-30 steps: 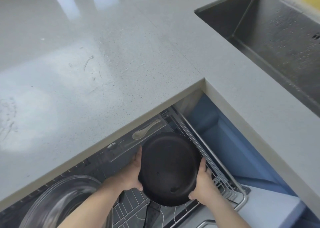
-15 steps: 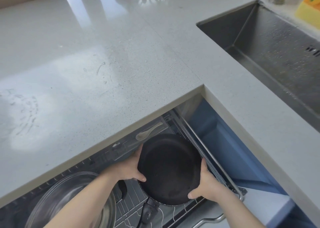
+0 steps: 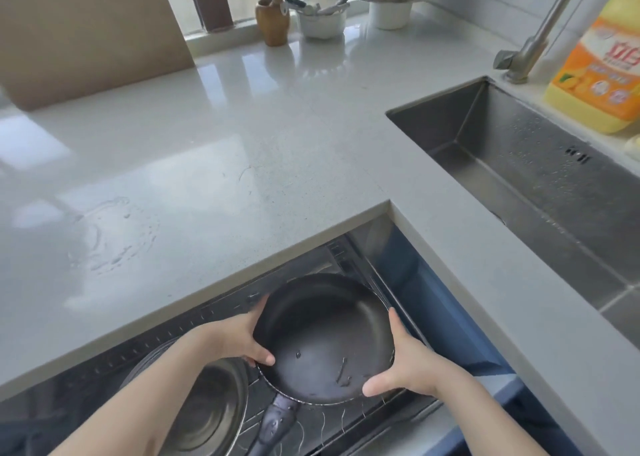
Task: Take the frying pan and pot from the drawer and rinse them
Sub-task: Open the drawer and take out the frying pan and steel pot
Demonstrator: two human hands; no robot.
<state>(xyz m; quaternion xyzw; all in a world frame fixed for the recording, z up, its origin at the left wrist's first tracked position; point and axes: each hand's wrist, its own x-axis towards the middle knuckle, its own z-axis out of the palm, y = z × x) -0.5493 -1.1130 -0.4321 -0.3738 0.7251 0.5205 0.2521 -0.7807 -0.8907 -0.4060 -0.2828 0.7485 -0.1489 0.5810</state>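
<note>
A black frying pan [image 3: 322,338] hangs over the open drawer [image 3: 221,310], its dark handle [image 3: 277,424] pointing toward me. My left hand [image 3: 239,338] grips the pan's left rim, thumb inside the bowl. My right hand [image 3: 405,362] grips the right rim the same way. A steel pot [image 3: 211,407] sits in the drawer's wire rack to the left of the pan, partly hidden by my left forearm. The steel sink [image 3: 540,192] lies at the right with its faucet [image 3: 540,36] at the back.
The grey worktop [image 3: 214,164] wraps around the drawer and has a wet patch at the left. A yellow dish-soap bottle [image 3: 599,67] stands behind the sink. A wooden jar [image 3: 272,19], a white utensil pot [image 3: 320,19] and a bowl stand by the window.
Both hands have lifted the pan a little higher out of the drawer. The camera has tilted up, so the sink, faucet and window ledge now show.
</note>
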